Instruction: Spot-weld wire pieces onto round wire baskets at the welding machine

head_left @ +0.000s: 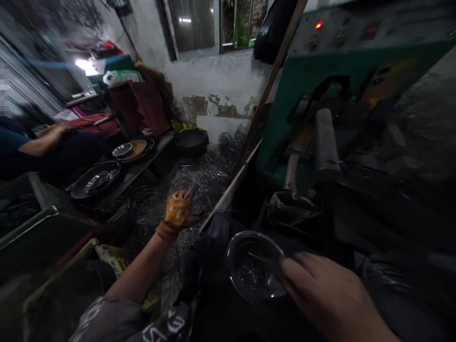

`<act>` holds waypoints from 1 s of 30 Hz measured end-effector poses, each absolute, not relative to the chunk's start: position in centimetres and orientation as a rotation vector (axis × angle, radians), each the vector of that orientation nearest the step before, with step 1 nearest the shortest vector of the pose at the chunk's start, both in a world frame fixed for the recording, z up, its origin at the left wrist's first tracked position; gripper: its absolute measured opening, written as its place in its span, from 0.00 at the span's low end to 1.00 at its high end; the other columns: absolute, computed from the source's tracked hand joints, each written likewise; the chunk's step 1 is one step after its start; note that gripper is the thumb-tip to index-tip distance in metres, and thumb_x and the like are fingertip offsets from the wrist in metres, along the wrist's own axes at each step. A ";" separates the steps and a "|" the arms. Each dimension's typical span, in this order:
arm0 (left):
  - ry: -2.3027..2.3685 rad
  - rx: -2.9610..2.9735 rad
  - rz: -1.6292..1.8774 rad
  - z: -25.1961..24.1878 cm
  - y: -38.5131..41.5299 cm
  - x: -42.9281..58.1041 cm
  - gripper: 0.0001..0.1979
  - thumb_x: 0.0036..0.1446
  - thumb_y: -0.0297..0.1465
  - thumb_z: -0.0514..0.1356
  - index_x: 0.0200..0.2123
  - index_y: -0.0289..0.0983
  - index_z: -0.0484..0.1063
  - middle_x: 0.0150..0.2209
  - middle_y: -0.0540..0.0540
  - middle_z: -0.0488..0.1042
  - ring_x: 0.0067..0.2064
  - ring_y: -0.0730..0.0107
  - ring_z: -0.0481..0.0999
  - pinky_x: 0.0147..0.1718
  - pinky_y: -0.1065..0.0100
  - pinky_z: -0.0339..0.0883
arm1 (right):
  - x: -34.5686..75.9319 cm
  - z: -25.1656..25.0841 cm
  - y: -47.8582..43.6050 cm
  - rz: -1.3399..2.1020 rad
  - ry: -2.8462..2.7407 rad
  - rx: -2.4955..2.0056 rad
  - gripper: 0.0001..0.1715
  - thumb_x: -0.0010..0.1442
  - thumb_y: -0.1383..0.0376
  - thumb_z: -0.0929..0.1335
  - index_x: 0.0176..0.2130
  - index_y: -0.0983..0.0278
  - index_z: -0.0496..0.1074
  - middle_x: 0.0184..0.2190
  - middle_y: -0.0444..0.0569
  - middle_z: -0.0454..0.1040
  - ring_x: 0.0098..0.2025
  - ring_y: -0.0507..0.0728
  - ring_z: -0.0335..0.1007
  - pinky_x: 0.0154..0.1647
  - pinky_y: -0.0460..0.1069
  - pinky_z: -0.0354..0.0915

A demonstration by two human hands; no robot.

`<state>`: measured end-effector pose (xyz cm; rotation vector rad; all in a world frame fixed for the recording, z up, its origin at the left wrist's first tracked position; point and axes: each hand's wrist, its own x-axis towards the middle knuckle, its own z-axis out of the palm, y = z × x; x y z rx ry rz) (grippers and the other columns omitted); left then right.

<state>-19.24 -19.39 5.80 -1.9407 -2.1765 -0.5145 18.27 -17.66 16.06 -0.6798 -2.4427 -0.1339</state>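
Observation:
My left hand [178,211] wears an orange glove and is closed around a thin metal piece [191,191] that sticks up from the fist, above a heap of wire rings [199,178]. My right hand [320,289], bare, grips the right rim of a shiny round metal bowl [251,266] held low in front of me. The bowl faces up and shows a thin wire across its inside. A green machine [320,71] with a red lamp stands just beyond the bowl.
A grey roller [326,142] juts from the machine. Another person's arm [42,140] rests at the left near dark pans [96,180] and a stacked bowl and plate [130,150] on a bench. A green crate [35,228] sits at lower left. A wooden slat [231,187] runs along the machine.

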 end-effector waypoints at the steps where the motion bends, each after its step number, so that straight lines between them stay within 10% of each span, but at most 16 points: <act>1: -2.148 -1.976 -0.527 6.1 -19.6 -18.6 0.48 0.46 0.46 0.74 0.70 0.39 0.68 0.54 0.37 0.80 0.55 0.42 0.79 0.56 0.50 0.72 | 17.8 15.5 -17.3 -0.163 -2.435 -0.652 0.28 0.76 0.70 0.59 0.25 0.59 0.69 0.18 0.43 0.69 0.19 0.52 0.65 0.24 0.49 0.55; 30: -1.907 -2.093 -0.974 9.4 -22.1 -13.8 0.51 0.49 0.46 0.74 0.74 0.41 0.62 0.57 0.36 0.79 0.57 0.42 0.80 0.59 0.47 0.73 | 9.7 10.4 -12.1 0.837 -1.895 -1.091 0.27 0.65 0.44 0.68 0.25 0.58 0.65 0.15 0.38 0.60 0.19 0.52 0.56 0.23 0.48 0.52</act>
